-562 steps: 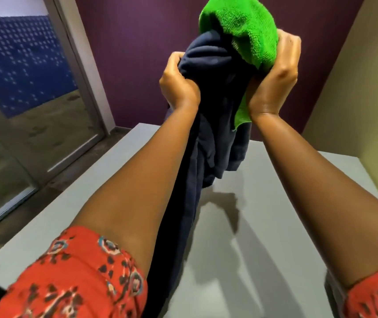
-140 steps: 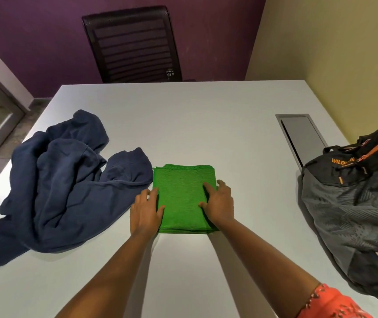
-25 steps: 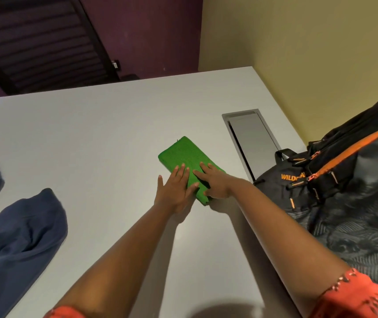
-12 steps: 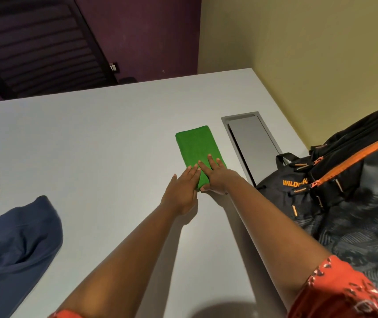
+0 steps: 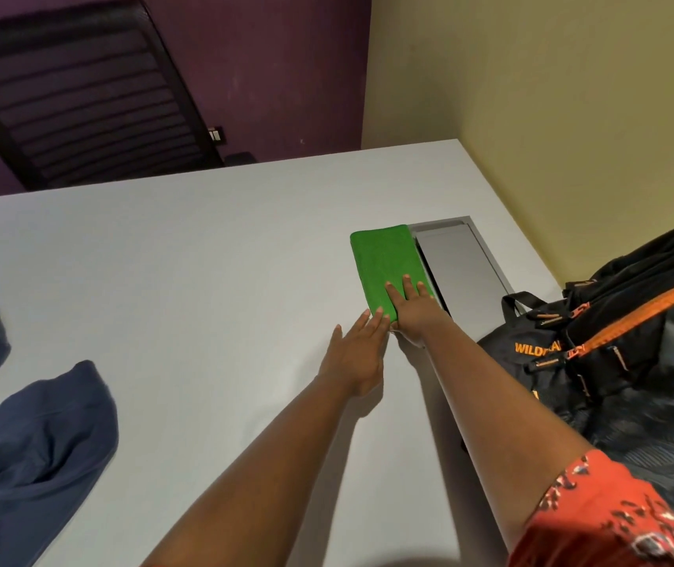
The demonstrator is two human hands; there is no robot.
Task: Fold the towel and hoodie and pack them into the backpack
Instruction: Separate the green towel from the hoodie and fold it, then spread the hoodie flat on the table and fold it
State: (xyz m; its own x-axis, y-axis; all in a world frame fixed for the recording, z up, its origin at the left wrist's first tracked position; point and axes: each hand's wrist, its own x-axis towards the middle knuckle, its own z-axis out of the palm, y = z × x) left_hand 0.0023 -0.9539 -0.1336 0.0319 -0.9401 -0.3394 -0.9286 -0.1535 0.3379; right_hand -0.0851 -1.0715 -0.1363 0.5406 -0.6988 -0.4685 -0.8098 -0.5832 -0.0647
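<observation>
Right hand point(image 5: 413, 313) fingers point(image 5: 406, 286) straight, flat on the near end of the folded green towel point(image 5: 386, 259), pressing, not gripping. Left hand point(image 5: 353, 360) fingertips point(image 5: 378, 317) straight too, touching the towel's near left corner, palm on the table point(image 5: 204, 280). Both arms extended forward. Towel lies just left of the table's metal hatch point(image 5: 464, 263), near the backpack point(image 5: 613, 362). Towel fold looks done (neat rectangle); hoodie point(image 5: 28, 439) crumpled, well left of the towel, unfolded; nothing packed yet.
</observation>
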